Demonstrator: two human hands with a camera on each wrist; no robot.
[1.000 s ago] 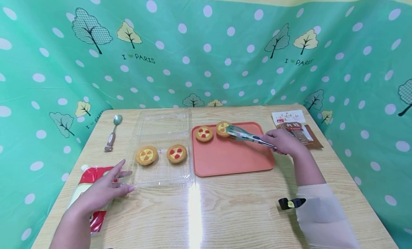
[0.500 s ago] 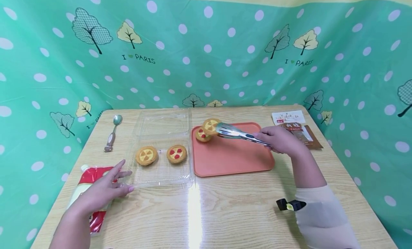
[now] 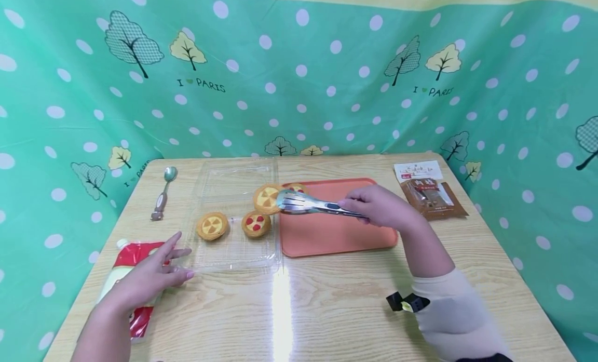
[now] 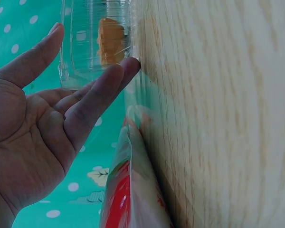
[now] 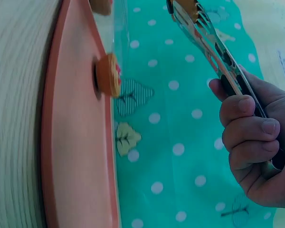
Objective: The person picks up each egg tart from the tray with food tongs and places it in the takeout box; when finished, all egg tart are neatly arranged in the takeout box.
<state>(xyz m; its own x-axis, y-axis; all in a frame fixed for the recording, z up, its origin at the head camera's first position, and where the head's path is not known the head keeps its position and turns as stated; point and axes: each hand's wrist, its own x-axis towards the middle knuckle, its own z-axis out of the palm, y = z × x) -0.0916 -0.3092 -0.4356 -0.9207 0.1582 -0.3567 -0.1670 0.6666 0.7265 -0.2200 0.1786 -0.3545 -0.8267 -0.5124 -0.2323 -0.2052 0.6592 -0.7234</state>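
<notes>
My right hand point(image 3: 380, 209) grips metal tongs point(image 3: 315, 204), and a small tart point(image 3: 266, 198) with a yellow wedge-patterned top is pinched in their tips. It is raised over the right side of a clear plastic clamshell box point(image 3: 233, 255). Inside that box sit a wedge-patterned tart point(image 3: 212, 227) and a red-dotted tart point(image 3: 256, 225), side by side. Another red-dotted tart point(image 5: 108, 76) stands on the coral tray point(image 3: 343, 232), partly hidden behind the tongs in the head view. My left hand point(image 3: 151, 273) has spread, fairly straight fingers at the box's left edge and holds nothing.
A red and white pouch point(image 3: 133, 254) lies under the left forearm. At the back left is a spoon point(image 3: 164, 194). A brown packet point(image 3: 432, 198) and a white packet point(image 3: 418, 170) lie at the back right. A dotted green cloth point(image 3: 299, 92) hangs behind the table.
The right hand has lifted the wedge-patterned tart off the tray with the tongs and carried it left, over the other tray tart, to above the box. The left hand has stayed still.
</notes>
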